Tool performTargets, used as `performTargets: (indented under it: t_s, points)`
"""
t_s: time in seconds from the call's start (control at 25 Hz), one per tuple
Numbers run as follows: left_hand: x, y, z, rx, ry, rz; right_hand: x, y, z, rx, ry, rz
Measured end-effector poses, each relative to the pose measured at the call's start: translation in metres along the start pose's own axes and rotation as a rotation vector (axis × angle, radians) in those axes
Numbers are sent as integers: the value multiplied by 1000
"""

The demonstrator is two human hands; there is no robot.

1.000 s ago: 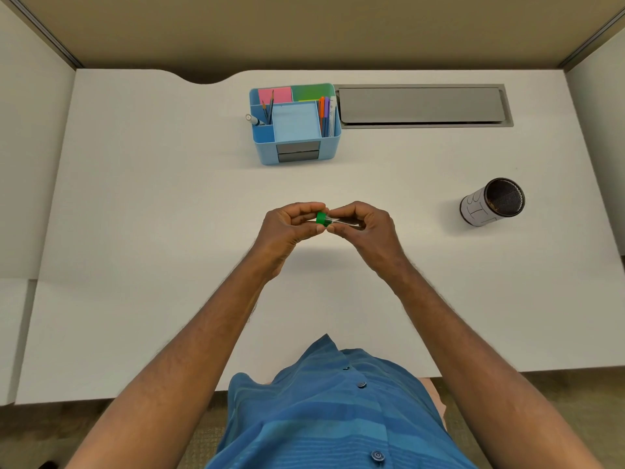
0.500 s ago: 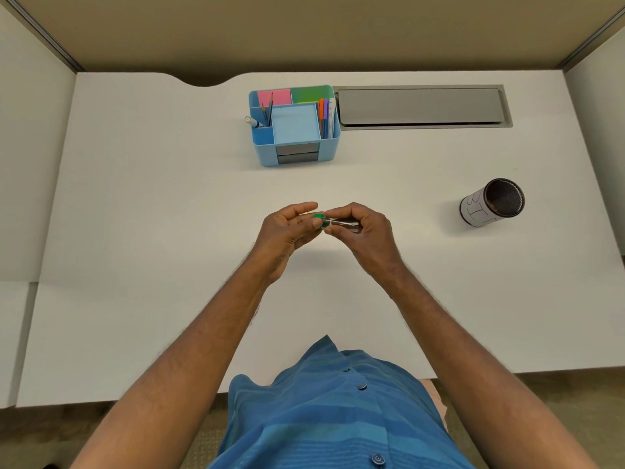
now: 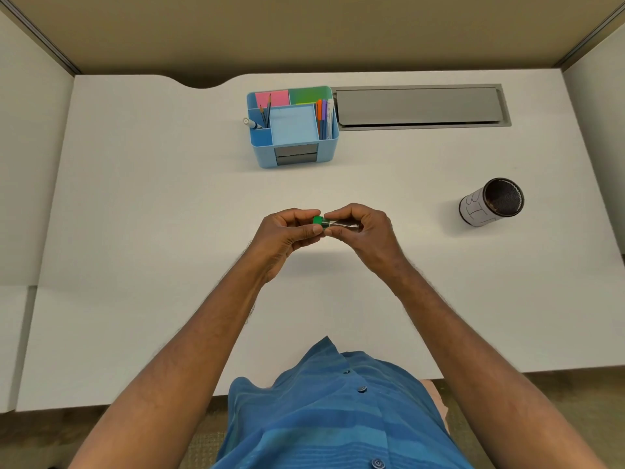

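Note:
Above the middle of the white desk (image 3: 135, 231) both hands meet around a small clear tube (image 3: 341, 225) with a green cap (image 3: 318, 221). My left hand (image 3: 287, 235) pinches the green cap between thumb and fingers. My right hand (image 3: 365, 231) grips the clear body, which lies roughly level. Most of the tube is hidden by the fingers, and I cannot tell whether the cap is seated or off.
A blue desk organiser (image 3: 293, 126) with sticky notes, pens and markers stands at the back centre. Beside it a grey cable-tray lid (image 3: 419, 106) lies flush in the desk. A black mesh cup (image 3: 492, 202) with a white label stands at the right.
The hands stay together at the same spot; the fingers have shifted slightly around the green cap, which shows a little more than half a second ago.

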State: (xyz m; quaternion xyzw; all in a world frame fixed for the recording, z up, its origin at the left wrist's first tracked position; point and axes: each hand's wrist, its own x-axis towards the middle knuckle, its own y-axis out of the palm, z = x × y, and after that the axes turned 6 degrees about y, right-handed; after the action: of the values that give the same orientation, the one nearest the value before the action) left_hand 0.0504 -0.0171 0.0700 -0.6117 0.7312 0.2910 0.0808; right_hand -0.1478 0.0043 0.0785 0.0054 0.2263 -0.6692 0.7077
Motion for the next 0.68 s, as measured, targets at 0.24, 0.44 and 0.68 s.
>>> performTargets:
  t_s: [0.24, 0.44, 0.68]
  points:
    - [1, 3, -2, 91, 38, 10, 2, -4, 1, 56, 36, 36]
    - [3, 3, -4, 122, 50, -5, 3, -1, 5, 119, 30, 37]
    - [8, -5, -8, 137, 45, 1, 11, 3, 8, 118, 23, 69]
